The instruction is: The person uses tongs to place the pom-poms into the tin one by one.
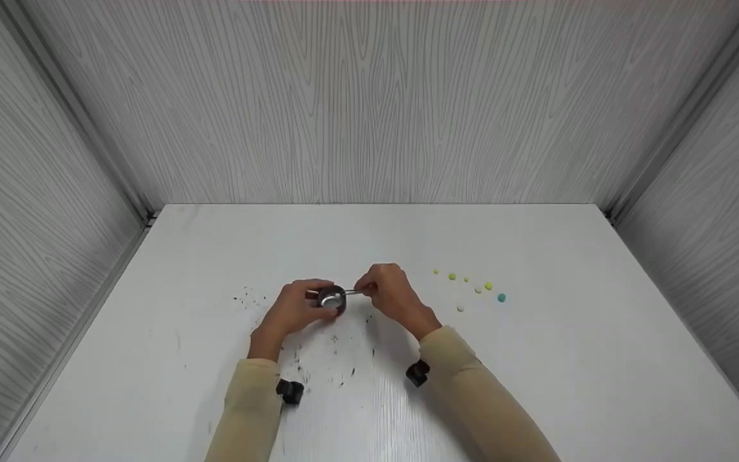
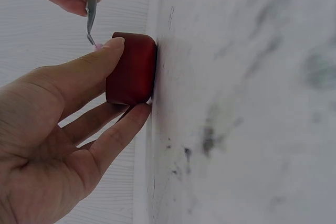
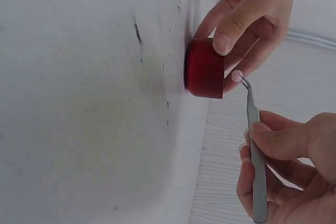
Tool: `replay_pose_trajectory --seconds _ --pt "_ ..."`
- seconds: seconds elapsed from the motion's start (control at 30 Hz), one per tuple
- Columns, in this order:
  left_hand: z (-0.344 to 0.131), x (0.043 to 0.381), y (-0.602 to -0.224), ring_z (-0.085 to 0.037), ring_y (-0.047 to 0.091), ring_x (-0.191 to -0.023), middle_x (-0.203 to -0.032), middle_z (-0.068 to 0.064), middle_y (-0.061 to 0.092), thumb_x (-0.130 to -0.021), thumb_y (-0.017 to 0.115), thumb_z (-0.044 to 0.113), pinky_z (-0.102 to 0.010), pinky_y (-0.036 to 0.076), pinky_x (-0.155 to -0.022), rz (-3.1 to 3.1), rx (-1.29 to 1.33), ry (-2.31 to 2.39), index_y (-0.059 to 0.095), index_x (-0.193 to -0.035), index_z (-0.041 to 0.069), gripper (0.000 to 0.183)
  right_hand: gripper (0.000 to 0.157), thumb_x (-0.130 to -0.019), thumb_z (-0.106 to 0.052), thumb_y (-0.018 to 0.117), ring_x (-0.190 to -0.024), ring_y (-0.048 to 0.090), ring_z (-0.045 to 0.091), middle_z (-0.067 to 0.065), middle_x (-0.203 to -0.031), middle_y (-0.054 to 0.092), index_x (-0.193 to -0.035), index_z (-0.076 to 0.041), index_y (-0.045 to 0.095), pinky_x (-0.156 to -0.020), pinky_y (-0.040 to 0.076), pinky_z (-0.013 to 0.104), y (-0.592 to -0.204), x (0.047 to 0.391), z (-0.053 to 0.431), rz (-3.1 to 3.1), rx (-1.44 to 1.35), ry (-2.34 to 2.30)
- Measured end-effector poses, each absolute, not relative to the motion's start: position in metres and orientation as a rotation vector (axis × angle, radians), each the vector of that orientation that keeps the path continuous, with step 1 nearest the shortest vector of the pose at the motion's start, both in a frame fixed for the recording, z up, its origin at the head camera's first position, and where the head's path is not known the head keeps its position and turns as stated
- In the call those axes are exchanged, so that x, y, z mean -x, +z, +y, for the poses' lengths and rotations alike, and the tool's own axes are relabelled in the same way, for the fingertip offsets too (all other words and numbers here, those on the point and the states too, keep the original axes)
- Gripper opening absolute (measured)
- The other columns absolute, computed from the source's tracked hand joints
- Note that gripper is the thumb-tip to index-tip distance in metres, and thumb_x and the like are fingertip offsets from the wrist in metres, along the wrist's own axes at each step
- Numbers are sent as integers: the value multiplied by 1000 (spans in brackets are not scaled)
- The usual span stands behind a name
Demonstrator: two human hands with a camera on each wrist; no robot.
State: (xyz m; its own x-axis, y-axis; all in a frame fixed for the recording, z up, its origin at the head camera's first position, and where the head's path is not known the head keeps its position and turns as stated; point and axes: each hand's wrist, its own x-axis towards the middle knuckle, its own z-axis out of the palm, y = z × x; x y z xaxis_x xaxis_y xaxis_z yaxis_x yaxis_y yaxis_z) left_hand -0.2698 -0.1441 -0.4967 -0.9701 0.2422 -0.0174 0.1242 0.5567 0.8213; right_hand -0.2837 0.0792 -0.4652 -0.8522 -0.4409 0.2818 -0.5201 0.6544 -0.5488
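Observation:
A small red cup (image 3: 206,71) stands on the table, its silvery inside (image 1: 331,300) showing from above. My left hand (image 1: 294,308) grips the cup by its sides, thumb on one side and fingers on the other. Bent-tip metal tweezers (image 3: 257,163) are pinched between the thumb and fingers of my right hand (image 1: 396,298). At their tips sits a small pale pink ball (image 3: 237,76), just above the cup's open mouth. Whether anything lies inside the cup I cannot tell.
Right of my right hand lie several little balls, among them a yellow one (image 1: 488,285), a blue one (image 1: 501,298) and a whitish one (image 1: 460,308). Dark specks and smudges (image 1: 299,369) mark the white table (image 1: 536,385). Wood-grain panels (image 1: 369,102) enclose its back and sides.

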Motion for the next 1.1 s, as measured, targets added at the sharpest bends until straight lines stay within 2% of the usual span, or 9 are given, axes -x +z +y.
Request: replay_pose_trajectory --seconds 0.33,0.53,0.87,1.1 --pt "-143 269 -496 -38 65 -127 -141 -16 65 -88 82 11 -53 52 -108 2661 -309 1380 64 -140 9 55 17 -93 6 69 -94 73 27 15 -99 78 -103 -1 82 -83 62 40 -469 286 81 -2819 -701 970" --pt "-143 269 -496 -39 65 -127 -142 -17 64 -88 82 11 -52 52 -109 2652 -290 1375 64 -140 10 55 18 -93 6 69 -93 73 26 14 -99 78 -103 -2 82 -83 62 40 -463 285 92 -2808 -668 996" --pt "-144 268 -496 -39 64 -127 -141 -19 64 -88 82 10 -53 52 -108 2649 -287 1377 64 -140 9 55 14 -92 2 73 -87 71 25 13 -98 77 -100 -3 83 -74 60 37 -457 284 131 -2765 -588 1020" --pt "-144 268 -496 -37 63 -129 -142 -17 62 -89 82 12 -53 51 -109 2658 -246 1366 64 -140 12 54 14 -90 5 74 -88 72 28 15 -98 77 -99 -2 82 -76 60 39 -454 288 167 -2745 -553 1048"
